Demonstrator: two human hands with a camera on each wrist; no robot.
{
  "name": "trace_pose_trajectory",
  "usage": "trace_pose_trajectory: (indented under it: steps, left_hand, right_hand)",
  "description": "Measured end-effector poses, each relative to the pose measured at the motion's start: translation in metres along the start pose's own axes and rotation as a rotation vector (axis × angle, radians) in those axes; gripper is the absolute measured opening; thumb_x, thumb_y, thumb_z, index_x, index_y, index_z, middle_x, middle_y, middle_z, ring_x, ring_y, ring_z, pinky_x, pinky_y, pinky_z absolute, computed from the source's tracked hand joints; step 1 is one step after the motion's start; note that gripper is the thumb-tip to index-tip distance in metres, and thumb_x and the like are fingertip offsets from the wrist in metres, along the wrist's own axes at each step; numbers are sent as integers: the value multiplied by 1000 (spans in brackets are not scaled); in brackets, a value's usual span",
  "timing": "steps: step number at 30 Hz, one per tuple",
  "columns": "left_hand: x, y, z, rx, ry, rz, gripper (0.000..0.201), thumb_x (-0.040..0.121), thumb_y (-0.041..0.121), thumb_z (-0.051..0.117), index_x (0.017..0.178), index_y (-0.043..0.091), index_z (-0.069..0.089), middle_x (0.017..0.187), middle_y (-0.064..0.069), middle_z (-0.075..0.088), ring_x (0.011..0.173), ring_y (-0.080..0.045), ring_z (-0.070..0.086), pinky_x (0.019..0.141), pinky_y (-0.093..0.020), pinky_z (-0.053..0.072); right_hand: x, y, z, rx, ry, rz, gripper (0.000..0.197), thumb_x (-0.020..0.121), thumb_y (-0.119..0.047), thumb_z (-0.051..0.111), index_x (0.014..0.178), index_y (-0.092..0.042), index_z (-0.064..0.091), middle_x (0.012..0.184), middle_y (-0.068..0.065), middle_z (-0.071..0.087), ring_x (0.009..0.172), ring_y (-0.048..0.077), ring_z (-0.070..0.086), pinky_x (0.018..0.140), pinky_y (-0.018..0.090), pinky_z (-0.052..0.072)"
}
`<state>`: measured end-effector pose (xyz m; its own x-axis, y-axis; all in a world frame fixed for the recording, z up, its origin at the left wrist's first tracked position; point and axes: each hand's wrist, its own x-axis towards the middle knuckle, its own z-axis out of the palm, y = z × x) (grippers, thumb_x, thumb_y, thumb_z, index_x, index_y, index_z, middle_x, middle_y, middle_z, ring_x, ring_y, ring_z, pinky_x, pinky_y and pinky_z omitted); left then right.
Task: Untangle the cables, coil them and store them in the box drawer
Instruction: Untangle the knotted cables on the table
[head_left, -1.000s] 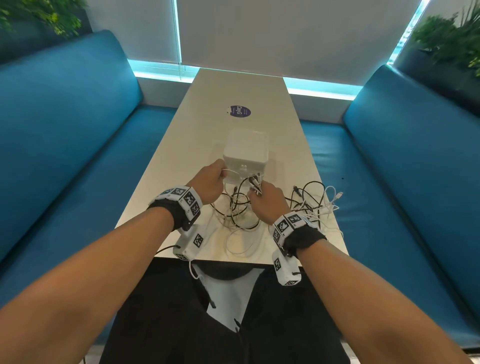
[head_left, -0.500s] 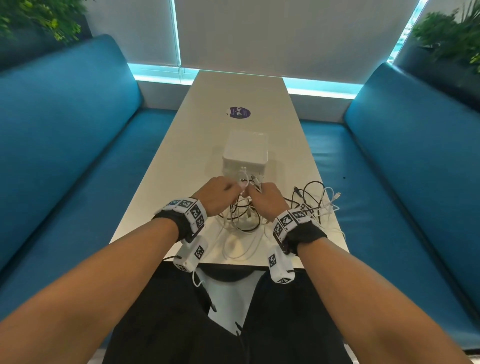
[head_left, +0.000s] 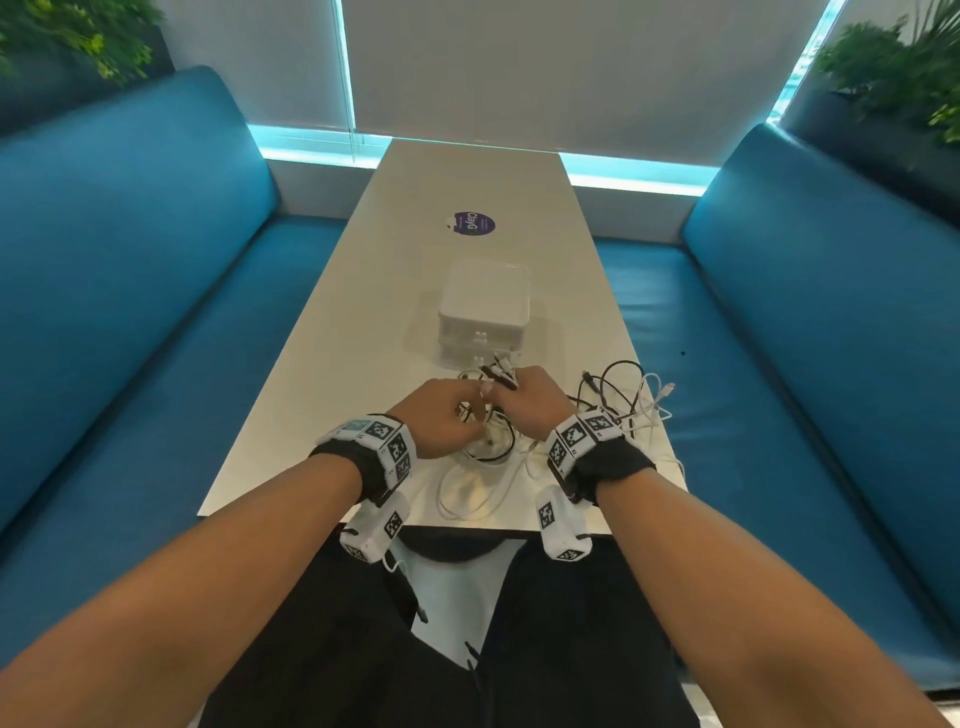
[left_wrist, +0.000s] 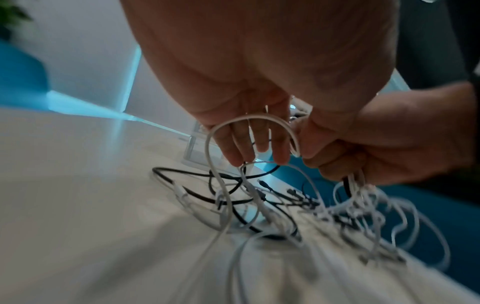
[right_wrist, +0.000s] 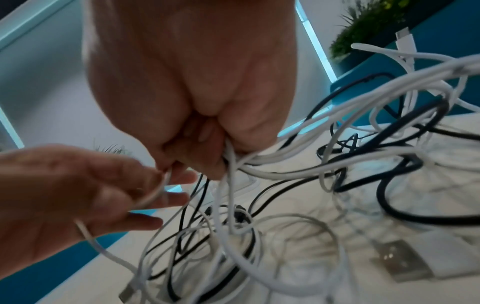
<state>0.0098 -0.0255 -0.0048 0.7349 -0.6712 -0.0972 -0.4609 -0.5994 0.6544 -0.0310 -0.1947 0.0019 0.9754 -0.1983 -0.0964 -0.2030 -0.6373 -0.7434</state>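
Tangle: while the cables (head_left: 613, 410) are lying knotted on the table (head_left: 311, 395), most of the heap is spreading under and outward of the right hand (head_left: 530, 397), black and white strands crossing each other.
White cable: a single white lead (left_wrist: 249, 120) is arching between the two hands, then dropping below the left hand (head_left: 441, 415) into loose loops on the tabletop.
Key relation: its free length is running down and back toward the person, away from the right hand's bunch, so the left hand, being the nearer one, is judged the hand to draw it clear.
Left hand: thumb and forefinger are pinching the white lead, the other fingers (left_wrist: 259, 144) hanging fairly straight.
Right hand: it is gripping a bundle of plug ends (head_left: 501, 371) and strands in a closed fist (right_wrist: 197, 127), just beside the left hand.
Look: cables are thin and limp, white ones outnumbering black; some connectors are showing at the far edge of the heap.
Box drawer: the white box (head_left: 485, 306) is sitting just beyond both hands, its drawers appearing closed.
Progress: judged early, as nothing is coiled or stored yet.
Surroundings: blue benches (head_left: 130, 312) are flanking the table.
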Motion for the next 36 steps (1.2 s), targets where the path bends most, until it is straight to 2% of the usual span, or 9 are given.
trace_pose_trajectory:
  steps: [4, 7, 10, 14, 18, 21, 27, 32, 36]
  left_hand:
    - [13, 2, -13, -382, 72, -179, 26, 95, 28, 44, 92, 17, 67, 104, -5, 72, 93, -20, 67, 89, -39, 49]
    - [24, 4, -24, -535, 205, -309, 32, 103, 24, 36, 95, 8, 63, 89, -7, 75, 77, -16, 69, 70, -29, 47]
    - [30, 5, -31, -545, 280, -346, 14, 100, 9, 47, 94, 6, 59, 72, -3, 72, 61, -12, 65, 53, -20, 47]
    - [35, -5, -33, -454, 360, -365, 16, 96, 8, 53, 100, 1, 67, 74, -13, 69, 60, -19, 65, 62, -31, 51]
    - [31, -3, -32, -218, 350, -364, 28, 98, 10, 48, 89, -2, 71, 77, -22, 73, 33, -3, 54, 38, -17, 39]
    - [29, 3, -31, -223, 296, -340, 23, 98, 5, 46, 90, -2, 66, 85, -23, 73, 54, -19, 70, 55, -30, 58]
    - [27, 15, -19, -280, 223, -240, 13, 105, 12, 39, 104, 7, 51, 84, -11, 72, 62, -24, 71, 51, -24, 49]
    - [22, 31, -4, -245, 147, -123, 13, 102, 15, 42, 94, 14, 51, 80, -6, 73, 65, -21, 72, 65, -35, 57]
    - [19, 37, 8, -163, 129, -39, 17, 100, 13, 42, 87, 23, 48, 79, -3, 73, 70, -17, 72, 65, -32, 53]
  right_hand:
    - [-3, -3, 4, -72, -49, -87, 30, 91, -46, 58, 85, -18, 65, 70, -4, 62, 64, 13, 58, 58, 29, 41]
    - [-5, -1, 8, -146, -105, -113, 32, 90, -45, 61, 85, -14, 63, 71, 0, 61, 61, 15, 55, 55, 29, 38]
    - [-9, 1, 11, -194, -160, -119, 32, 90, -42, 63, 88, -10, 65, 72, 4, 61, 61, 17, 54, 54, 29, 36]
    - [-9, 5, 12, -218, -165, -105, 37, 92, -45, 61, 95, -10, 68, 81, 8, 67, 73, 23, 61, 59, 30, 40]
    - [-9, 8, 11, -270, -106, -58, 31, 96, -37, 54, 104, -8, 64, 99, 12, 67, 94, 29, 62, 71, 31, 41]
    - [-6, 7, 9, -241, -5, -11, 30, 98, -28, 46, 102, -3, 63, 100, 16, 65, 97, 34, 60, 73, 34, 44]
    - [-5, -1, -1, -29, 77, 81, 30, 97, -21, 43, 105, -11, 70, 90, 6, 65, 92, 28, 62, 72, 29, 40]
    - [-4, -4, -6, 141, 131, 117, 28, 93, -34, 50, 85, -18, 72, 74, 0, 63, 79, 23, 60, 69, 31, 40]
    - [-4, -2, -8, 111, 133, 71, 38, 95, -40, 52, 64, -21, 60, 62, -2, 58, 67, 21, 57, 66, 30, 41]
